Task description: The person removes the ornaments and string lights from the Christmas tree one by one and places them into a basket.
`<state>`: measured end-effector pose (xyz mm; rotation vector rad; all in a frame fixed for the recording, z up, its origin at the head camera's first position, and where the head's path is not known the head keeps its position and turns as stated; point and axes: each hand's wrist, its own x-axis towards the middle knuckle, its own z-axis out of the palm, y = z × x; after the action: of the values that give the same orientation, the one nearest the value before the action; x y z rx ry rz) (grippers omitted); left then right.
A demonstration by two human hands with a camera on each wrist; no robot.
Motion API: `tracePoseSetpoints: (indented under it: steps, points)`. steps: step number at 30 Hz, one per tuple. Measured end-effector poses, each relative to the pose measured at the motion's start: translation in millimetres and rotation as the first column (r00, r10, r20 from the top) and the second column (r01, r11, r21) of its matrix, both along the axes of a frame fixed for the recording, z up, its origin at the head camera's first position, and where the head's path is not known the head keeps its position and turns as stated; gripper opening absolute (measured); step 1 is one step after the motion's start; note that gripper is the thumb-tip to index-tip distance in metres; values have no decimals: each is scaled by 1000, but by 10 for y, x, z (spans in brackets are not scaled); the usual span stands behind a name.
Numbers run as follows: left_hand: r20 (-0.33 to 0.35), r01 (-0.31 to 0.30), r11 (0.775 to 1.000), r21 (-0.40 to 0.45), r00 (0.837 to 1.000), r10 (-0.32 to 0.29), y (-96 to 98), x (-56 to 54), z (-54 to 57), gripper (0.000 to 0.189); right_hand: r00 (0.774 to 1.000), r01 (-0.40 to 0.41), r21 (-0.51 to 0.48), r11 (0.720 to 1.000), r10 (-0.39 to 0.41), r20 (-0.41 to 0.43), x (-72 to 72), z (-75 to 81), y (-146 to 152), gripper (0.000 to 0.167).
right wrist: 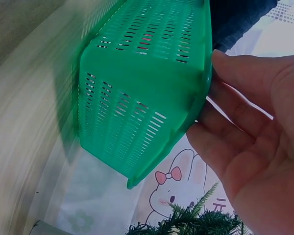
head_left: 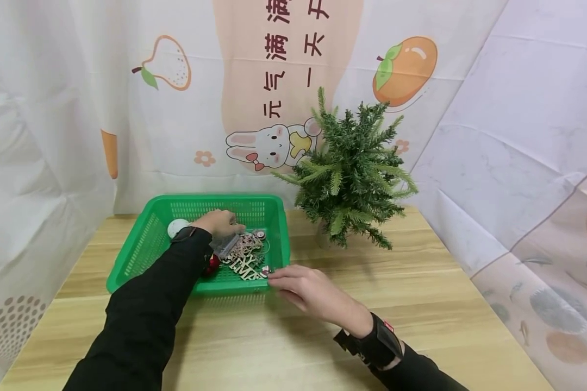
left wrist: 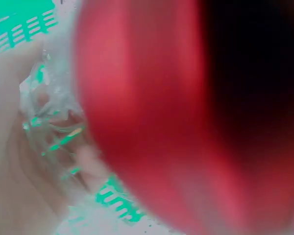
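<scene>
Inside the green basket (head_left: pixel 280 239), my left hand (head_left: pixel 217 221) grips a crinkled clear plastic bag (head_left: pixel 225 245). The bag (left wrist: pixel 63 98) also shows between the fingers in the left wrist view. Close to that wrist lies a shiny red ball (head_left: pixel 213 264), which fills much of the left wrist view as a red blur (left wrist: pixel 137 98). My right hand (head_left: pixel 309 290) holds the basket's rim at the near right corner. In the right wrist view its thumb and fingers meet the rim (right wrist: pixel 207 73). Wooden cutout pieces (head_left: pixel 247 266) lie in the basket beside the bag.
A small green artificial fir tree (head_left: pixel 352 174) stands right of the basket on the wooden table (head_left: pixel 372 282). A white round thing (head_left: pixel 177 227) sits at the basket's left. Printed curtains (head_left: pixel 176 125) hang behind and on both sides.
</scene>
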<state>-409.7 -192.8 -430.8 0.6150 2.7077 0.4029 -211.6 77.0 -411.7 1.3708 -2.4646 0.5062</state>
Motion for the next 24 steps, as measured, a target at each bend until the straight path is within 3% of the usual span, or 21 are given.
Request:
tracePoseSetpoints:
  steps: [5, 9, 13, 16, 18, 20, 24]
  points:
    - [52, 0, 998, -59, 999, 3, 35, 79, 159, 67, 1000, -5, 17, 1000, 5, 12, -62, 5, 5, 32]
    - [40, 13, 997, -74, 999, -10, 93, 112, 301, 67, 1000, -2, 39, 999, 1, 22, -111, 12, 36, 33]
    - [-49, 77, 997, -24, 996, -78, 106, 139, 476, 65, 1000, -4, 42, 999, 3, 14, -135, 39, 88, 35]
    - [-172, 101, 995, 19, 980, -97, 44, 254, 629, 63, 999, -13, -2, 1000, 13, -48, -144, 105, 139, 38]
    - [-274, 109, 993, 43, 957, -93, -20, 357, 717, 62, 992, -29, -64, 998, 21, -123, -150, 182, 184, 39]
    - [-383, 107, 992, 65, 921, -74, -86, 491, 801, 62, 979, -42, -138, 990, 13, -204, -150, 290, 241, 36]
    - [-580, 95, 988, 120, 815, -8, -206, 806, 921, 64, 944, -54, -292, 955, -46, -327, -132, 531, 402, 31]
